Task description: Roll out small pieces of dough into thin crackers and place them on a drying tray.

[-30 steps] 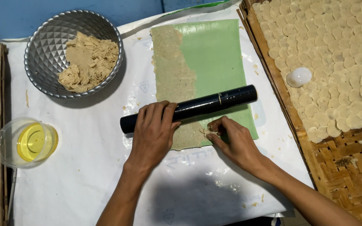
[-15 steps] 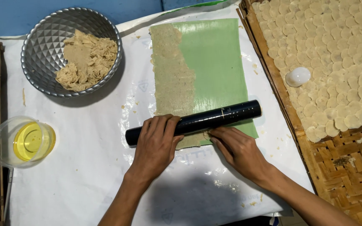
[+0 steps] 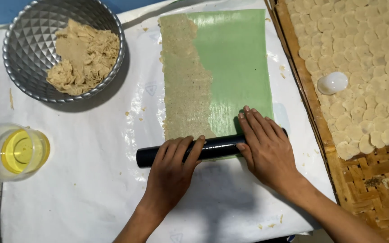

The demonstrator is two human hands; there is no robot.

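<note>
where the green sheet (image 3: 235, 67) ends near the worktop's front edge, both hands lie flat, fingers spread, on the black roller (image 3: 212, 147): left hand (image 3: 172, 173), right hand (image 3: 266, 148). it looks rigid, smooth, likely slippery; the dough strip (image 3: 183, 85) looks thin and tearable.

A black roller (image 3: 212, 148) lies almost level, tilted slightly up to the right, across the near end of a green sheet (image 3: 235, 67), with both palms pressed on it. The sheet is a long rectangle running from the far edge of the white-covered table (image 3: 68, 189) toward its middle, nearer the right edge. A thin, ragged band of tan dough (image 3: 183, 85) covers the sheet's left part from its far end down to the roller, leaving the right part bare and glossy.
</note>
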